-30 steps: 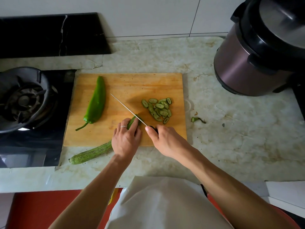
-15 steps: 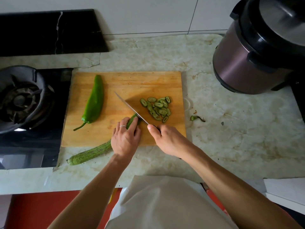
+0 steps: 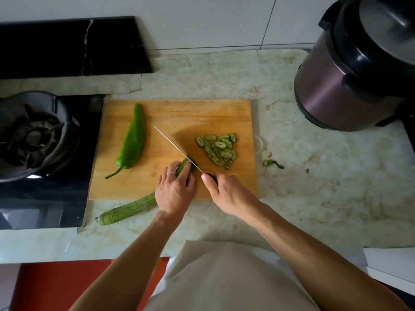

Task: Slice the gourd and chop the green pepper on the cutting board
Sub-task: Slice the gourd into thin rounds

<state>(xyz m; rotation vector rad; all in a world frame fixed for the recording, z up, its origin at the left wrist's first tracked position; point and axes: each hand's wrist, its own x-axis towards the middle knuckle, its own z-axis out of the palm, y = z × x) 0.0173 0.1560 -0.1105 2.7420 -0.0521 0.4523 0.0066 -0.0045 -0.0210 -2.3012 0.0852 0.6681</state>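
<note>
**Gourd part-sliced, pepper untouched**

Long ridged pale-green gourd (image 3: 128, 209) lies aslant, its blunt end hanging off the 7 o'clock corner of the rectangular wooden cutting board (image 3: 179, 113) onto the mottled pale stone counter (image 3: 292, 187), its cut end near board centre; left hand (image 3: 175, 194) curls over it just behind the cut end, fingers wrapped round and pinning it down (a ring shows on one finger); right hand (image 3: 226, 191) closed round the dark handle of the thin-bladed steel knife (image 3: 177, 149), blade edge-on, tip toward 11 o'clock, meeting the gourd at its cut end.

Progress, as judged: a small heap of green oval gourd slices (image 3: 217, 149) sits at the board's 3 o'clock side; most of the gourd remains whole, so slicing looks well short of half done; the long glossy green pepper (image 3: 132, 140) lies uncut at 9 o'clock, stem toward 7; all the chopping is left.

Edges and room: bare board between pepper and blade; slice heap lies near the 3 o'clock edge, a push could spill some; a green trimmed scrap (image 3: 271, 163) already lies on the counter beyond it; black gas burner (image 3: 33, 135) sits close at 9 o'clock; purple-brown electric cooker (image 3: 350, 86) at 2 o'clock, well apart.
</note>
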